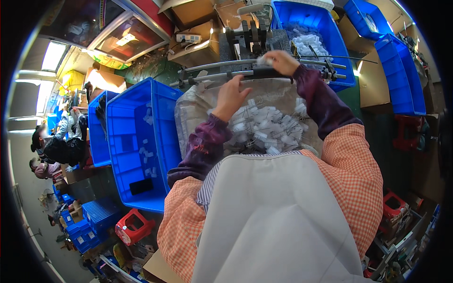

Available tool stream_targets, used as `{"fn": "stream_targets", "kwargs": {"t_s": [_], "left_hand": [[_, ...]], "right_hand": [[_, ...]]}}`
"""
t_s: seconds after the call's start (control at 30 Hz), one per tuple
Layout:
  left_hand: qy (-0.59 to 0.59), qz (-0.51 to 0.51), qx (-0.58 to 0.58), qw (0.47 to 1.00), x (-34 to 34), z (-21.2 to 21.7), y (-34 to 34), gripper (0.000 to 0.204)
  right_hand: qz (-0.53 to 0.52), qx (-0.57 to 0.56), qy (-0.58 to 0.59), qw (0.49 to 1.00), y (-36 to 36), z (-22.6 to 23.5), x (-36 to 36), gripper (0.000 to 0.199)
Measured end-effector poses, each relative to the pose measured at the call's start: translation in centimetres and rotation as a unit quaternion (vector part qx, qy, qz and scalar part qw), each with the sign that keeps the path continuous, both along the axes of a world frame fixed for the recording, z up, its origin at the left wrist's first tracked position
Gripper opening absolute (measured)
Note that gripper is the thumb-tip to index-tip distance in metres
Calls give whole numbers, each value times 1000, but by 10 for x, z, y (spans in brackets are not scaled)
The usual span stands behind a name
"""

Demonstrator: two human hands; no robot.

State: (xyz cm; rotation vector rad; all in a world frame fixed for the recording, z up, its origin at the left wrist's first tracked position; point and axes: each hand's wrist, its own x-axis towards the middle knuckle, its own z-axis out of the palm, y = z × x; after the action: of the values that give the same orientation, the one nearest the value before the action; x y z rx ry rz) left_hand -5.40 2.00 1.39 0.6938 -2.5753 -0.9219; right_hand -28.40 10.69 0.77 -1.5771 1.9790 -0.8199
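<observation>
In front of me stands a dark metal machine [253,37] with long metal rods [214,65] running across its near side. My right hand [284,63] is at these rods, its fingers closed on a small white piece that is blurred. My left hand [229,99] reaches to the near rod with fingers stretched and thumb apart; I see nothing in it. Below both hands, a heap of small white plastic pieces [271,126], some with thin comb-like teeth, lies on a greyish sheet [188,112] in front of my body.
A deep blue bin [130,115] on my left holds a few white pieces and a dark flat object [141,187]. Another blue bin [337,45] at the far right holds white pieces. Cardboard boxes [196,49] stand behind. Red stools [134,226] flank me; people [45,141] sit far left.
</observation>
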Motion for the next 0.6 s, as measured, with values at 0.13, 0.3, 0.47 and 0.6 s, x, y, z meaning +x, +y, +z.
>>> {"fn": "stream_targets", "kwargs": {"t_s": [0.13, 0.3, 0.47, 0.6], "left_hand": [[-266, -23, -131, 955, 13, -54, -20, 34], [-301, -16, -116, 946, 17, -96, -19, 30], [-303, -33, -116, 945, 16, -96, -20, 26], [-298, -35, -97, 949, 14, -91, -19, 27]], "right_hand": [[-205, -66, 284, 934, -24, -45, -40, 12], [-243, -31, 354, 902, -45, -53, -42, 15], [-239, -42, 339, 909, -47, -63, -51, 14], [-227, -52, 312, 921, -47, -62, -53, 15]]}}
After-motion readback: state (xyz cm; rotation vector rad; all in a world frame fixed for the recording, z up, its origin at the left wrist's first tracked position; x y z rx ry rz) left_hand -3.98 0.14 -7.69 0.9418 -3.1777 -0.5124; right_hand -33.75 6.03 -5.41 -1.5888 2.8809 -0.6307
